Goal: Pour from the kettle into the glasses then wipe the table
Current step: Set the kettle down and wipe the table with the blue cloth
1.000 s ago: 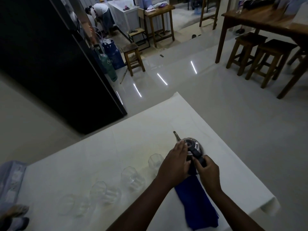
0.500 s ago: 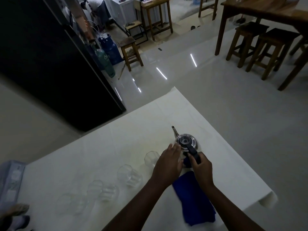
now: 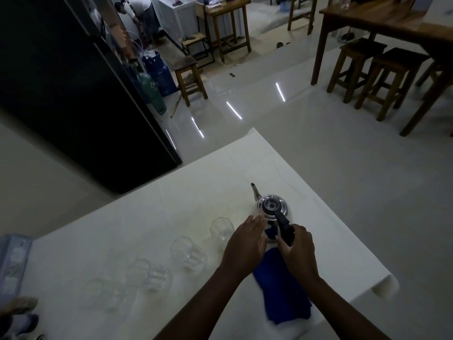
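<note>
A steel kettle with a thin spout and a black handle stands on the white table. My right hand is closed around the kettle's handle. My left hand hovers flat just left of the kettle, fingers extended, holding nothing. Several clear glasses stand in a row to the left: the nearest glass is beside my left hand, then another glass, and further ones. A blue cloth lies on the table under my wrists.
A large black cabinet stands beyond the table's left side. Wooden stools and a wooden table are at the far right. Gas cylinders and a small stool sit on the floor. A person bends over at the back.
My left hand has come off the kettle's lid and drawn back to its left side. The right hand stays on the handle. The view has tilted slightly.
</note>
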Available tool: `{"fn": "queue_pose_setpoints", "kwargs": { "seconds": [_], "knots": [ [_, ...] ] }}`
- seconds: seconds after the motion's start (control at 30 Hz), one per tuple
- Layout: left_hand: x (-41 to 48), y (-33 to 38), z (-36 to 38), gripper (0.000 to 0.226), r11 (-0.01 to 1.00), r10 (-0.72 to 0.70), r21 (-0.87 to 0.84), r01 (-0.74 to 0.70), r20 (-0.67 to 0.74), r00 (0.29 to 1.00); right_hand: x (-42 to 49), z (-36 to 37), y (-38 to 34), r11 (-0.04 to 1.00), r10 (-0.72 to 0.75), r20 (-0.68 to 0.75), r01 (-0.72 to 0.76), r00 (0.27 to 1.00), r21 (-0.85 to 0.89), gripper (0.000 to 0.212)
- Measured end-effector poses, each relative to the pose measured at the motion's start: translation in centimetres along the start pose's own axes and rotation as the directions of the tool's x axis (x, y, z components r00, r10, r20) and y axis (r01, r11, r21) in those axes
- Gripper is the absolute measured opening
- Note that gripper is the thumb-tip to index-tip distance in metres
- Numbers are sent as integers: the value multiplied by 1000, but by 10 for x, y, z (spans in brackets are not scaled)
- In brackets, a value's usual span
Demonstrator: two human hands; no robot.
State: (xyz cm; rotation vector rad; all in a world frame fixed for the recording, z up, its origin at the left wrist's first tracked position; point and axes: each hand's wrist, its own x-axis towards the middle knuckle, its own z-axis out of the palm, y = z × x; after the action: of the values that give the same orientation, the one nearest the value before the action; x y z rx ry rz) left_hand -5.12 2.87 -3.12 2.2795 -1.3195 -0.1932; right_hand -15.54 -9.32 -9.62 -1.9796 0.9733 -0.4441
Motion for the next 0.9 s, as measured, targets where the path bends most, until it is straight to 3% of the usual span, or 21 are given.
{"fn": "queue_pose_setpoints", "kwargs": {
  "seconds": [0.17,0.3,0.5,0.67,0.9],
  "knots": [
    [-28,2,-1,37,996,32,-75,-38,-82,996,-31,-10,-8,988,-59,-94,44,994,-151,36],
    [-56,-1,2,38,996,32,-79,-37,-60,998,-55,-10,-3,964,-116,20,118,993,-238,36],
    [-104,-25,11,38,998,-5,-60,6,7,1000,-90,18,13,865,-153,242,248,958,-435,61],
    [-139,-41,13,43,997,-58,-55,59,19,998,-103,45,24,802,-44,370,253,928,-541,72],
    [-168,-70,27,42,988,-145,-38,148,56,988,-105,63,36,755,-13,323,221,946,-617,62]
  ]
}}
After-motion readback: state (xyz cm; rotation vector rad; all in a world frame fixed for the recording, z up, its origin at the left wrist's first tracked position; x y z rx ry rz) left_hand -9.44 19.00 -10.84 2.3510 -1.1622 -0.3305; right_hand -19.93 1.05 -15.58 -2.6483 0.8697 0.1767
